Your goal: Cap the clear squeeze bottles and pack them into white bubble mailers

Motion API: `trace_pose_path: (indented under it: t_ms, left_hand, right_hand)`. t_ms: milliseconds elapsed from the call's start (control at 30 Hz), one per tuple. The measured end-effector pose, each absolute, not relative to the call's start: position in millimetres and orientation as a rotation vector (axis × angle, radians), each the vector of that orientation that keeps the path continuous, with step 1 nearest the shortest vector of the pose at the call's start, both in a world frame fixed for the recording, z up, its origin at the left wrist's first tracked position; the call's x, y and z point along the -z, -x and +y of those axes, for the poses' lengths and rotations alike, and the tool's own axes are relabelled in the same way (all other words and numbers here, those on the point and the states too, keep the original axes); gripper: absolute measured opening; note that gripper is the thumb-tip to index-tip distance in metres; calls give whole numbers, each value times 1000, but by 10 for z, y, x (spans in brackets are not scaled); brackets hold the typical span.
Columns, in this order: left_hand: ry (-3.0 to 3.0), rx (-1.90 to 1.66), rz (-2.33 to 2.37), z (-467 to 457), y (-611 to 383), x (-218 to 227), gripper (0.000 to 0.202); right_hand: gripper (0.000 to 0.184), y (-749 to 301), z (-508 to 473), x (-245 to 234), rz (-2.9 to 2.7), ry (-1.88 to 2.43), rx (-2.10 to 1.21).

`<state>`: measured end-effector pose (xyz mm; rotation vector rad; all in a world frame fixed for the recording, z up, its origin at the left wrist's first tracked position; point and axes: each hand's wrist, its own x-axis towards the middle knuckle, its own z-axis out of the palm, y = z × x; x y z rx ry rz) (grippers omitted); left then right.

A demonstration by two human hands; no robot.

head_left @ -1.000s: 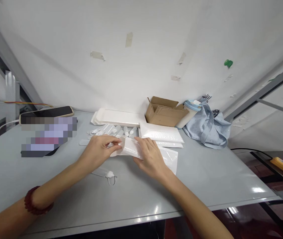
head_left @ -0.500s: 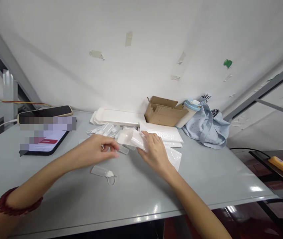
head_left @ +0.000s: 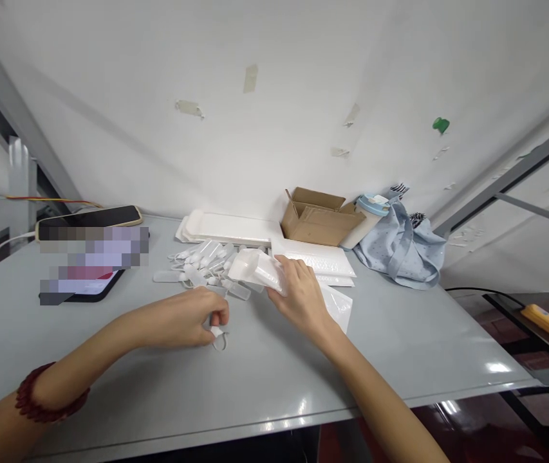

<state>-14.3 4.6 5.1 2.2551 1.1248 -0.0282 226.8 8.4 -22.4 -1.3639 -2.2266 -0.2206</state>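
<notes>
My left hand (head_left: 197, 318) is closed over a small squeeze bottle (head_left: 217, 332) on the table. Only its white cap end and thin strap loop show; the clear body is hidden under the fingers. A white carton (head_left: 244, 265) with an open end tilts to the left in my right hand (head_left: 299, 289), whose fingers are wrapped round it. Shiny clear plastic (head_left: 270, 271) shows at the carton beside those fingers. Between the hands and the wall lies a loose heap of similar clear bottles (head_left: 201, 254) with white caps and straps.
Flat white cartons (head_left: 230, 226) are stacked along the wall. White bubble mailers (head_left: 320, 257) lie behind my right hand. A brown cardboard box (head_left: 322, 222), a blue-lidded cup (head_left: 368, 218) and a light blue cloth bag (head_left: 402, 247) stand farther right. Phones (head_left: 91, 222) lie at left.
My left hand has come down toward me onto the single bottle on the table and closed on it. The right hand and the carton have hardly moved.
</notes>
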Motion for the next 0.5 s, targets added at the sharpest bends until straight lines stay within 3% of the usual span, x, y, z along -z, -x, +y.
trace_pose_path:
  t_ms: [167, 400, 500]
  left_hand:
    - [-2099, -178, 988, 67, 166, -170, 18]
    - [-1655, -1180, 1057, 56, 176, -307, 20]
    - [-1565, -1372, 1226, 61, 122, -296, 23]
  right_hand:
    - [49, -2262, 81, 218, -2227, 1375, 206]
    - [49, -2248, 78, 211, -2218, 1384, 156]
    - [50, -2248, 70, 202, -2210, 1388, 124]
